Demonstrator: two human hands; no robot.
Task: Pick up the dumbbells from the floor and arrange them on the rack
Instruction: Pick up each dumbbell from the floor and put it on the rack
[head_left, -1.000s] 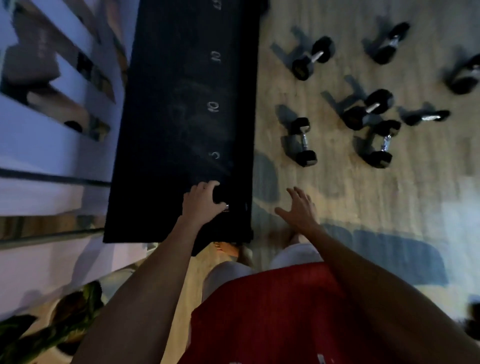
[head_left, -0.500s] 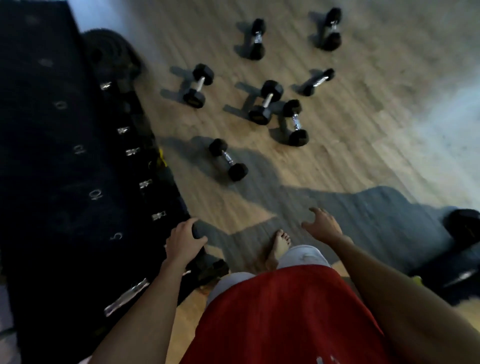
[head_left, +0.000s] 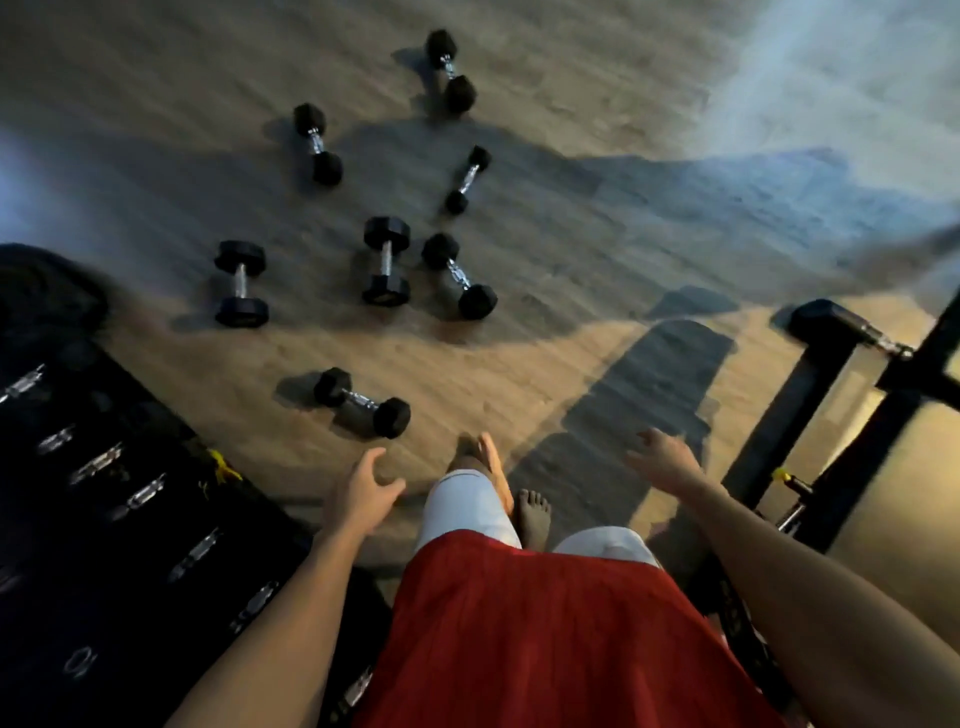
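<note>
Nearest dumbbell (head_left: 362, 401) lies on the floor (head_left: 571, 249) just ahead of the left hand (head_left: 361, 493); six more sit farther out, seven loose total. Step looks like the approach for a pickup. Left hand and right hand (head_left: 662, 460) both spread, empty. Rack (head_left: 104, 519) left of left hand. Next: bend, grip the handle.
</note>
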